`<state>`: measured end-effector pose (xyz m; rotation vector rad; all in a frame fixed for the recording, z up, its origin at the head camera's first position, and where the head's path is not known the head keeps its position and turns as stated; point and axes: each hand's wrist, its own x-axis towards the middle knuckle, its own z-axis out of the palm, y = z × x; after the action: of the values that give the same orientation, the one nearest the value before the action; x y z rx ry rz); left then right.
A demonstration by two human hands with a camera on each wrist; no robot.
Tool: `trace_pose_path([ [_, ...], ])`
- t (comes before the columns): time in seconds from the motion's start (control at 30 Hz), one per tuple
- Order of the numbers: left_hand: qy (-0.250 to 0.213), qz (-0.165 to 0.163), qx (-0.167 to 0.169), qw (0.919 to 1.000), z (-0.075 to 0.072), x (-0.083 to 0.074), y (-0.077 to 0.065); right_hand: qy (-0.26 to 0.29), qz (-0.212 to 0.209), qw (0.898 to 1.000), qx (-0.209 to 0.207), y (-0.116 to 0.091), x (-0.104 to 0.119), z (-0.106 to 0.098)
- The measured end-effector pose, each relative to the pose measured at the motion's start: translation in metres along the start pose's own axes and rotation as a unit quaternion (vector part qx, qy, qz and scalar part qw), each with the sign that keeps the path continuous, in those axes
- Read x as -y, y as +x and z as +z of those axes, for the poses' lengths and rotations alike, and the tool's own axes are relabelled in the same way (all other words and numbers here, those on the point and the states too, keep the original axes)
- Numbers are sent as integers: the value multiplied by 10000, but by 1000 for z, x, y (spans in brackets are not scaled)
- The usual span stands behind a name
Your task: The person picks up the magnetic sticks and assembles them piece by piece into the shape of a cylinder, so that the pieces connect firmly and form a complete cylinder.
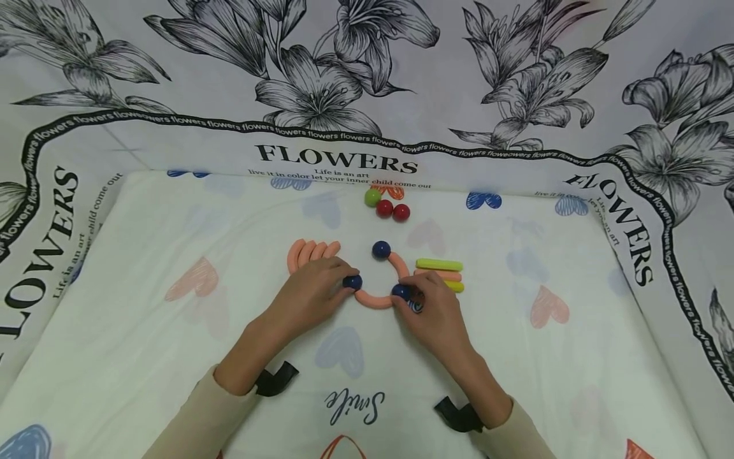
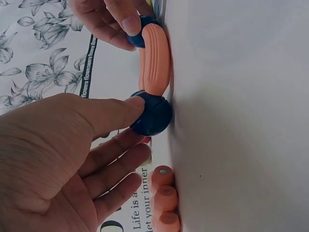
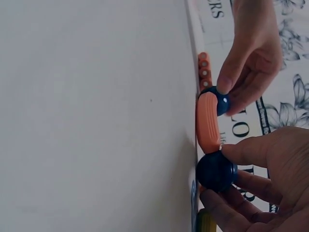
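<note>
My left hand point(image 1: 312, 290) pinches a dark blue ball point(image 2: 153, 116) between thumb and fingers, at one end of a grooved orange curved rod point(image 1: 374, 300). At that rod's other end, my right hand point(image 1: 438, 312) pinches a second blue ball point(image 3: 216, 172). From this second ball another orange curved rod point(image 1: 399, 262) runs up to a third blue ball point(image 1: 381, 250). Together the three balls and two rods make an open arc lying on the white cloth. Fingers partly cover the two pinched balls in the head view.
Several spare orange curved rods point(image 1: 309, 252) lie beside my left hand. Yellow-green straight rods point(image 1: 438, 264) and an orange one point(image 1: 450, 276) lie by my right hand. Farther back sit a green ball point(image 1: 373, 197) and two red balls point(image 1: 385, 208). The printed cloth point(image 1: 516, 357) has faint creases.
</note>
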<state>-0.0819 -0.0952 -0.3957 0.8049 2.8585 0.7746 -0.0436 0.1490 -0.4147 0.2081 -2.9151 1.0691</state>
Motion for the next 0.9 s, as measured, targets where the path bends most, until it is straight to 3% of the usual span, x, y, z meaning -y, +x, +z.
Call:
trace_pose_path([
  [0.2,129,-64,29,9999,-1,-4,-2,141,9,9999,-5,-4,-2,-1],
  [0.37,-42,-216,105,9997,-8,-3,-3,180,-49,9998,-68,-6,-4,1],
  [0.5,-147,-667,-266,9973,-19,7,-6,224,-141,9996,-74,-5,-4,1],
  [0.67,-250,-1341,-704,9881,-33,27,-9,129,-127,9998,-39,-6,-4,0],
  [0.9,-477,-2052,-497,9763,-43,49,-13,186,-79,9998,25,-5,-6,-1],
])
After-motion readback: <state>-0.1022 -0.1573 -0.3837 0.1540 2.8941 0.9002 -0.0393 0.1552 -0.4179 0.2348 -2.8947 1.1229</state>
